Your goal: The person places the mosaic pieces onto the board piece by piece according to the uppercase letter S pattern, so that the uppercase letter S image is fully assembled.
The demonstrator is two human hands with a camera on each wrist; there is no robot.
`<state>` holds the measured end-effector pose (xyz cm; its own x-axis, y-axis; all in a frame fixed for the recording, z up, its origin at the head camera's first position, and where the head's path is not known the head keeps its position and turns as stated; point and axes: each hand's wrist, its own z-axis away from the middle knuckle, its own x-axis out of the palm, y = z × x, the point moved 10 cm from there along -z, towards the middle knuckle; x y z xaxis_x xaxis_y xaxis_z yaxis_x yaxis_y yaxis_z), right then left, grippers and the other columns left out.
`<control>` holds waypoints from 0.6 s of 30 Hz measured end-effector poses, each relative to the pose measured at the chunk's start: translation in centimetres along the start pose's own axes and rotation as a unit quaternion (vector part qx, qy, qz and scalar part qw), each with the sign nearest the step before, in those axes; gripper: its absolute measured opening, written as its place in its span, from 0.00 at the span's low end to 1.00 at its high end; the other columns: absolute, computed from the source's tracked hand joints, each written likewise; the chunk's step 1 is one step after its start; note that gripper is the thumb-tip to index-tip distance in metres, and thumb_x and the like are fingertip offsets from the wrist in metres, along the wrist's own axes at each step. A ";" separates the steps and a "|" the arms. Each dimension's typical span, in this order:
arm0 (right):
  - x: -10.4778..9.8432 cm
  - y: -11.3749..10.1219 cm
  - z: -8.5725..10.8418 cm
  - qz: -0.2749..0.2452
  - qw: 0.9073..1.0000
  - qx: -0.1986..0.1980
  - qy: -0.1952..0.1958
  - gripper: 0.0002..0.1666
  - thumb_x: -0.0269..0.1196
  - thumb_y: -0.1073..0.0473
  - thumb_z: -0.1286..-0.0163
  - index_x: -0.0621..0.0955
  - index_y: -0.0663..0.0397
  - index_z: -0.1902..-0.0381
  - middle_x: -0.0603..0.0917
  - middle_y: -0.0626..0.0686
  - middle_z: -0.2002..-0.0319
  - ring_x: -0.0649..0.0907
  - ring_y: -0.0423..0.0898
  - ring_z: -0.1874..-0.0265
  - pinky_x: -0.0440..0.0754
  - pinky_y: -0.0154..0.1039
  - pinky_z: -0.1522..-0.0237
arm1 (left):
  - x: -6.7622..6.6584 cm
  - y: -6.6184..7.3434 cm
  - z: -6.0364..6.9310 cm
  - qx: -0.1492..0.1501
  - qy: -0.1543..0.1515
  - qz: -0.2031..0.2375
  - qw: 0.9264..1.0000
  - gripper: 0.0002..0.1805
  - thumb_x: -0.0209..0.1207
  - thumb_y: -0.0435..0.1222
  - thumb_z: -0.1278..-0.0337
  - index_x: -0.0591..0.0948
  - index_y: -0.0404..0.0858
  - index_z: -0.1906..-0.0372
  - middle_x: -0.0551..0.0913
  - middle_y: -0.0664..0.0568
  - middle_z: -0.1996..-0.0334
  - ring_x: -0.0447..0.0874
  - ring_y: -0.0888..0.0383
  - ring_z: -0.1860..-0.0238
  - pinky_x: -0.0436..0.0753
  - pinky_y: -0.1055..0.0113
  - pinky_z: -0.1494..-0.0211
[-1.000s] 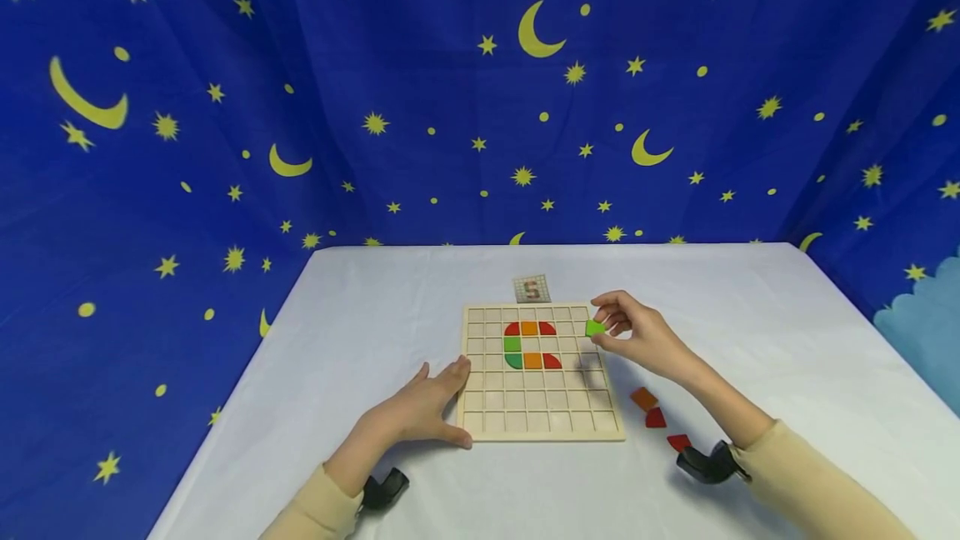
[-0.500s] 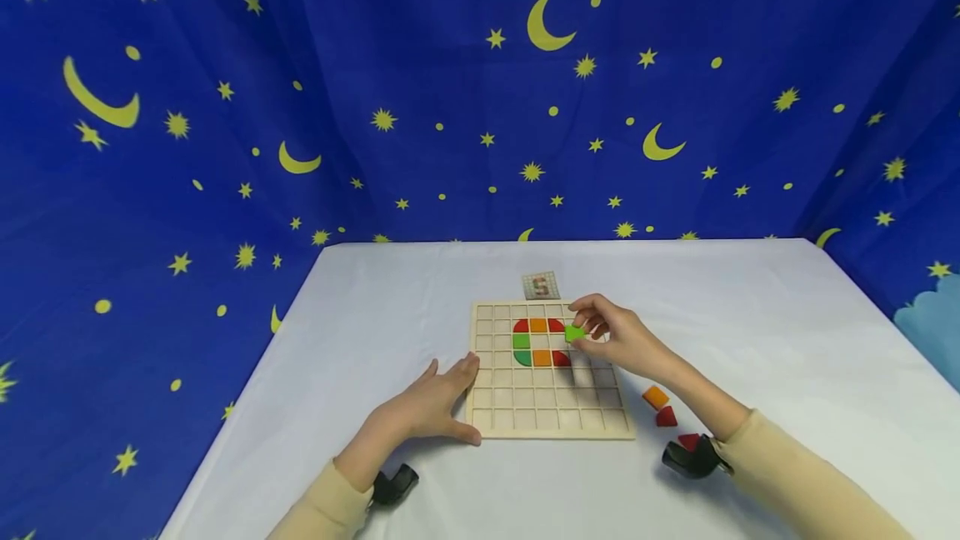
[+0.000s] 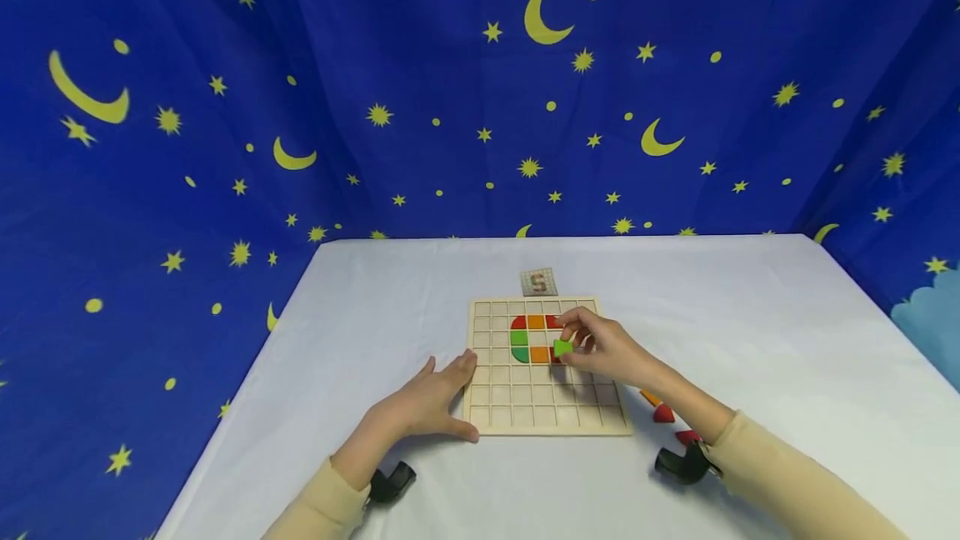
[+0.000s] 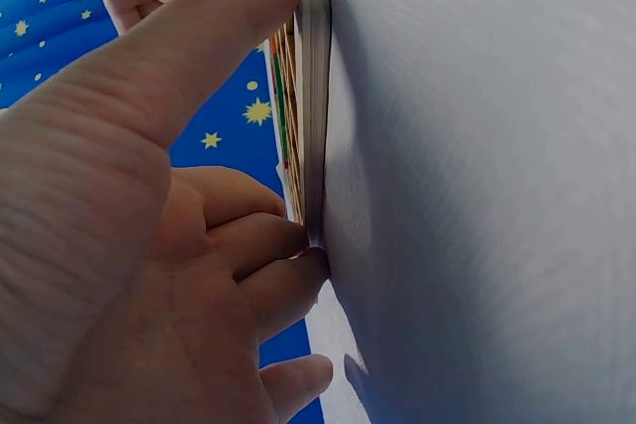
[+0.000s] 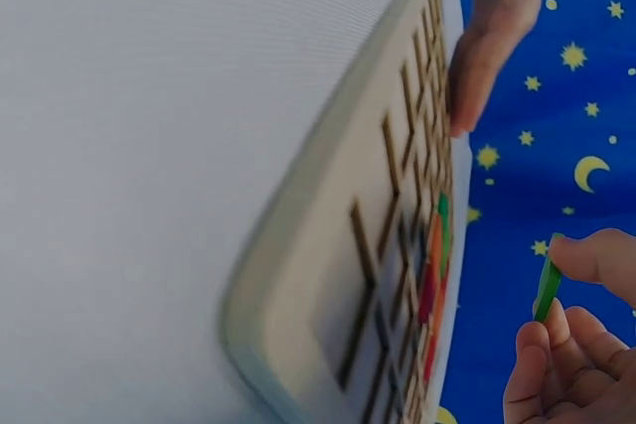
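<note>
A wooden grid board point(image 3: 517, 419) lies on the table, with coloured tiles set in its cells. A green square tile point(image 3: 519, 338) and an orange square tile point(image 3: 536, 322) sit among rounded red and green ones. My left hand point(image 3: 423, 402) rests against the board's left side, fingers spread and thumb at the near corner. My right hand point(image 3: 611, 350) pinches a light green tile point(image 3: 562, 347) above the board, over the right end of the lower tile row. In the right wrist view that tile point(image 5: 548, 291) shows edge-on between thumb and fingers. The red tile beneath is partly hidden.
A small card point(image 3: 538, 282) printed with an S-like pattern on a grid lies behind the board. Right of it lie an orange tile point(image 3: 649, 397) and two red tiles point(image 3: 663, 414), partly covered by the right arm. A starry blue curtain point(image 3: 450, 90) stands behind the table.
My right hand has carried the green tile leftward from the board's right edge to over the lower tile row. The left hand has stayed at the board's left side.
</note>
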<state>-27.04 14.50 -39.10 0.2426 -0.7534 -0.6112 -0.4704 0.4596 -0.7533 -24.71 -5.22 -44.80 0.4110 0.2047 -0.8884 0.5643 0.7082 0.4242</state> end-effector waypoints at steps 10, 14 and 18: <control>2.5 1.8 0.4 -0.003 0.999 0.021 -0.047 0.25 0.68 0.68 0.44 0.73 0.66 0.48 0.78 0.50 0.64 0.77 0.42 0.70 0.78 0.32 0.68 | 0.0 0.1 0.3 -0.007 -0.010 0.008 1.000 0.61 0.69 0.57 0.61 0.51 0.28 0.28 0.49 0.39 0.28 0.48 0.49 0.28 0.41 0.44 0.31; 2.8 2.6 0.4 0.018 0.997 0.038 -0.059 0.25 0.68 0.66 0.43 0.73 0.63 0.49 0.78 0.48 0.64 0.76 0.43 0.68 0.77 0.33 0.66 | 0.2 0.1 0.2 -0.007 -0.011 0.007 1.000 0.61 0.69 0.57 0.60 0.51 0.29 0.28 0.49 0.40 0.28 0.48 0.50 0.28 0.41 0.44 0.31; 2.9 2.7 0.4 0.032 0.997 0.037 -0.064 0.24 0.68 0.66 0.44 0.73 0.63 0.50 0.78 0.49 0.64 0.77 0.45 0.66 0.77 0.35 0.64 | 0.3 0.1 0.2 -0.011 -0.017 0.010 1.000 0.61 0.69 0.57 0.60 0.50 0.30 0.27 0.48 0.41 0.28 0.46 0.51 0.28 0.40 0.45 0.30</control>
<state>-27.22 13.71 -43.02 0.3223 -0.6574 -0.6811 -0.4263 0.5416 -0.7245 -24.42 -5.24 -44.98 0.4458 0.1960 -0.8734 0.5404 0.7189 0.4372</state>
